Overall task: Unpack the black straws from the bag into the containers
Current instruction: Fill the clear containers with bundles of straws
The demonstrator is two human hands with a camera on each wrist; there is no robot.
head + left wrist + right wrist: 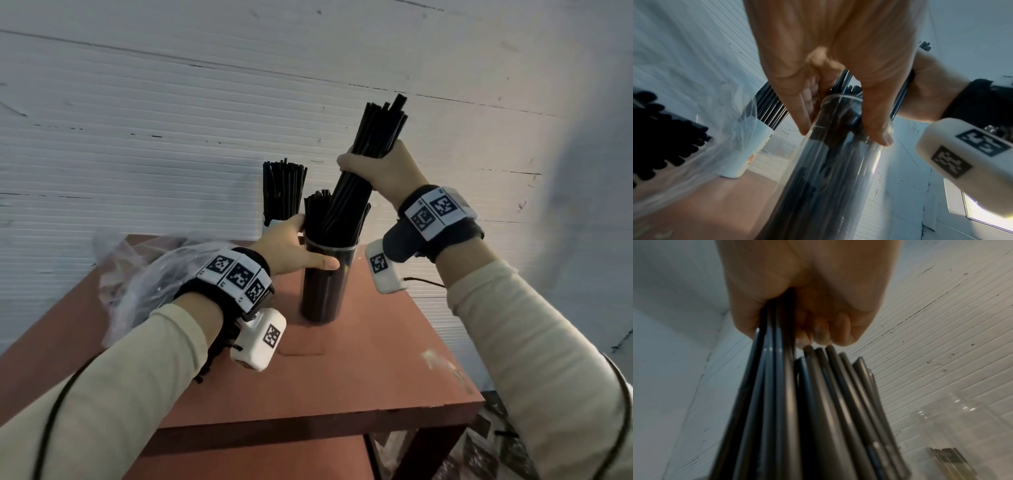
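While the right hand (378,171) clenches a thick bundle of black plastic straws (368,154) at upper right of the head view, its lower ends already sit tilted inside the clear cylindrical container (325,281) at centre frame. The left hand (294,246) wraps that container near its rim, steadying it on the red-brown worktop (376,359). To finish well, I would bring the bundle upright, then loosen the grip gradually so no straw catches the rim. A crumpled clear plastic bag (137,274) lies at left; a second filled container (282,195) stands behind.
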